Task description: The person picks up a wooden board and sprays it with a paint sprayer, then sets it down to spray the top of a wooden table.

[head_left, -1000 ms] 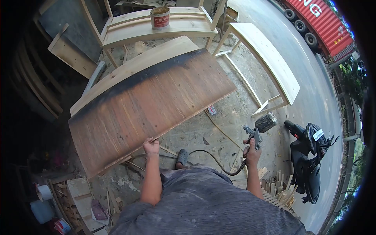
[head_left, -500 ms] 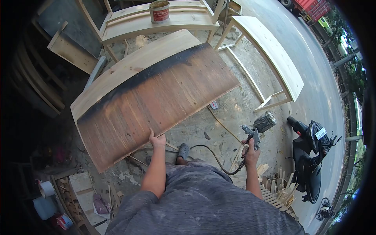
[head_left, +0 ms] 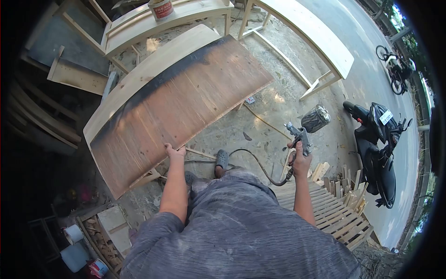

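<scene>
The plywood panel point(head_left: 181, 111) lies in front of you and to your left, slanting so that its right end is farther off. Its face is reddish brown, with a blackened band along the far edge, and it overlaps a pale wooden board point(head_left: 153, 72) that shows beyond it. Your left hand point(head_left: 175, 151) is closed on the panel's near edge, the thumb by the upper face; the fingers under the edge are mostly hidden.

Your right hand point(head_left: 301, 163) is wrapped around the handle of a spray gun point(head_left: 298, 135), held well apart from the panel. The gun's cup point(head_left: 316, 119) has a crinkled, silvery surface, and a dark hose point(head_left: 260, 173) curves from the grip toward your feet, where a grey clog point(head_left: 222, 159) shows on the dusty ground.

Beyond the pale board, a red-labelled can point(head_left: 161, 8) sits on an unpainted wooden frame point(head_left: 186, 22). To its right stands a pale wooden table point(head_left: 320, 32) on slim legs. At your right are a slatted wooden rack point(head_left: 339, 216), upright wood offcuts point(head_left: 343, 185) and a parked black motor scooter point(head_left: 378, 149) beside the road point(head_left: 367, 58). At the lower left, a pale blue container point(head_left: 74, 256) stands near a box of wood pieces point(head_left: 98, 237).
</scene>
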`<action>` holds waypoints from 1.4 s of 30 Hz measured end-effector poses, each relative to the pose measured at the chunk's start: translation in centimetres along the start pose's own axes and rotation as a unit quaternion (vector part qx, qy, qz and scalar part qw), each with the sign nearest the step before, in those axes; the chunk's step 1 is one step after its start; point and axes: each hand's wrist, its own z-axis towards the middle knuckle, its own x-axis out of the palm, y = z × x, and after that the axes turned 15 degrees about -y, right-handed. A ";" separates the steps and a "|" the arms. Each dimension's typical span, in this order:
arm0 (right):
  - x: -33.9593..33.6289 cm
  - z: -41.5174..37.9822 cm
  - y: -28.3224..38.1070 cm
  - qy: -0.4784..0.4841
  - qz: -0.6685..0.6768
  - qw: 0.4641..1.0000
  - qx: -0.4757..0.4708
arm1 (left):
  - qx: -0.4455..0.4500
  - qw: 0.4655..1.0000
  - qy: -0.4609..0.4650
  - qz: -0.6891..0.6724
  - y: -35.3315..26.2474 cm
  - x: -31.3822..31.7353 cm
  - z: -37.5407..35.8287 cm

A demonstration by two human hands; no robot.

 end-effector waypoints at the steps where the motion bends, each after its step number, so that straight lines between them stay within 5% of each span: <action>1: -0.7 -0.7 -0.6 -0.011 0.012 1.000 -0.001 | -0.005 1.000 0.006 0.006 -1.1 -1.4 -0.2; 9: -6.4 -7.6 -2.8 -0.055 0.030 0.998 -0.012 | 0.007 0.995 -0.057 0.083 -7.2 -14.4 -6.1; 18: -14.0 -21.5 -3.8 -0.108 -0.018 0.993 -0.037 | -0.037 0.991 -0.028 0.122 -13.9 -24.5 -5.5; 27: -20.9 -31.3 -1.0 -0.178 -0.103 0.976 -0.070 | -0.097 0.971 -0.004 0.218 -16.6 -24.9 -7.2; 33: -23.1 -34.4 -0.3 -0.192 -0.101 0.973 -0.083 | -0.120 0.967 0.212 0.066 -17.5 -23.6 -17.3; 36: -23.6 -34.6 -1.0 -0.179 -0.113 0.975 -0.068 | -0.113 0.958 0.262 0.023 -17.1 -22.6 -16.2; 42: -22.7 -34.8 -1.9 -0.147 -0.070 0.986 -0.047 | -0.118 0.982 0.142 0.046 -20.1 -23.2 -8.9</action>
